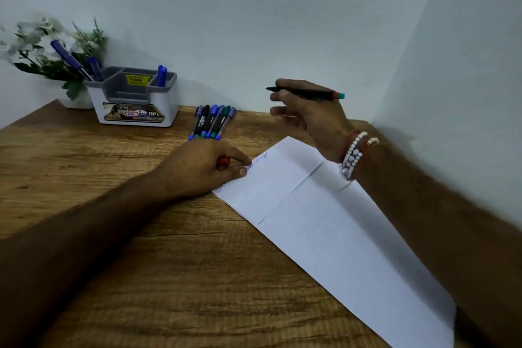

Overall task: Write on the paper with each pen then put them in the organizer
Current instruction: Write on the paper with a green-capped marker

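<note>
The right hand is raised above the far end of the paper, pinching a black pen level, tip pointing left, its red-and-green end at the right. The left hand rests on the desk at the paper's far left edge, fingertips on the sheet, curled around a red cap. Blue writing runs along that edge of the paper. A row of pens lies on the desk just beyond the left hand. Left of them stands the organizer, with blue pens upright in its left and right compartments. A plant sits behind the organizer.
</note>
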